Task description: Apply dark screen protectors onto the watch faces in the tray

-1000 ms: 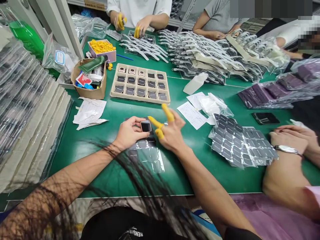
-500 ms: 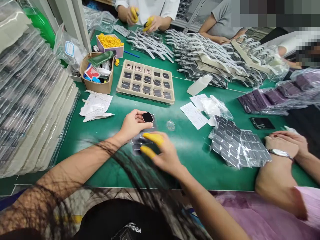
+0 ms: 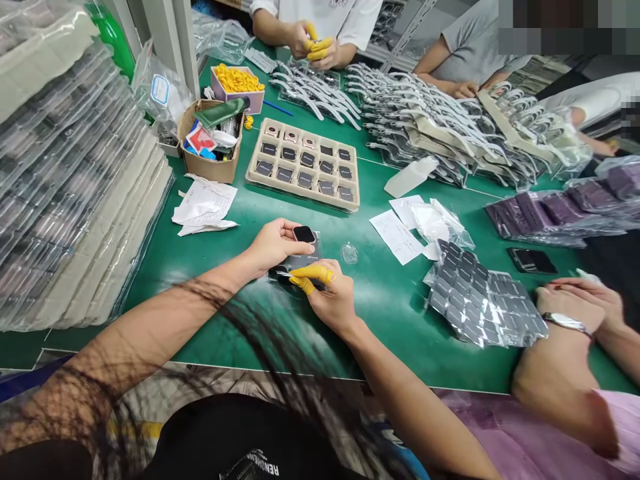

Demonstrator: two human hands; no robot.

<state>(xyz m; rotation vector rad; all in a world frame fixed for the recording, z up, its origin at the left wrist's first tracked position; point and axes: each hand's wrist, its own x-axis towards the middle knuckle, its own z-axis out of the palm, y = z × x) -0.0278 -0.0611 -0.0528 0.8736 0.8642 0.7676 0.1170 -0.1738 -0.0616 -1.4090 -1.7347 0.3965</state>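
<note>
Left forearm (image 3: 193, 300) and right forearm (image 3: 400, 380) angled inward, a worker curls the left hand (image 3: 274, 245), thumb extended, while the right hand (image 3: 331, 295), nearer the body, pinches with yellow-covered fingers (image 3: 316, 272).

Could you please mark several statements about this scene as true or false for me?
1. The left hand holds a small device with a dark face. True.
2. Every finger of the right hand is bare. False: the right hand wears yellow finger covers.
3. A small clear plastic piece lies on the green table, apart from both hands. True.
4. The cardboard box stands to the right of the tan tray. False: the cardboard box is left of the tan tray.
</note>
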